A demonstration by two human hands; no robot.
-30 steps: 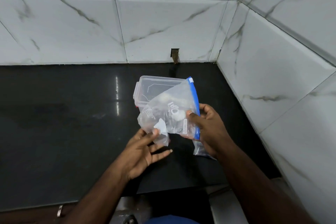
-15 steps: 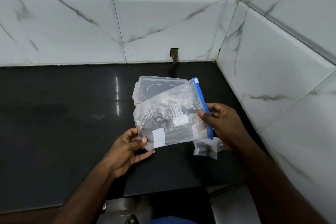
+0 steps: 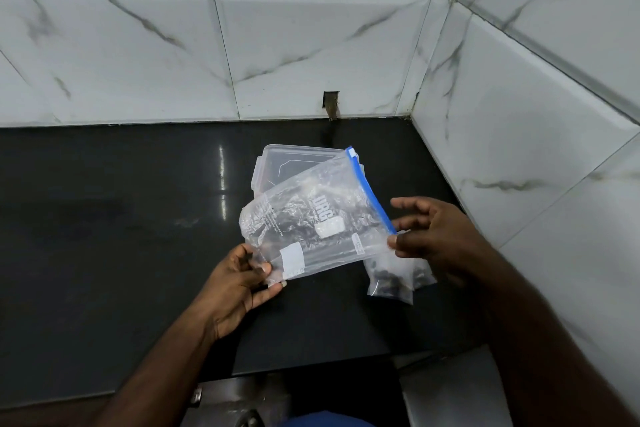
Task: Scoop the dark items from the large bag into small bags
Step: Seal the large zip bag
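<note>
The left hand reaches in from the lower left and pinches the bottom corner of the large bag between thumb and fingers, so its grip is closed on the plastic. The large bag, clear and crinkled with grey printing and a white label, is held flat and tilted above the black worktop. Its blue zip strip runs along its right edge, slanting from upper left down to lower right. Behind the large bag, partly covered by it, a clear plastic container with a lid sits on the worktop toward the tiled wall. Below the right end of the large bag, a small bag with dark items inside lies on the worktop; a second small clear bag seems to lie just beside it, half hidden under the wrist. The right hand meets the large bag at the lower end of the zip strip, thumb against that corner, while its other fingers are spread and loosely curved away from the plastic. Whether thumb and a finger truly pinch the corner cannot be told.
</note>
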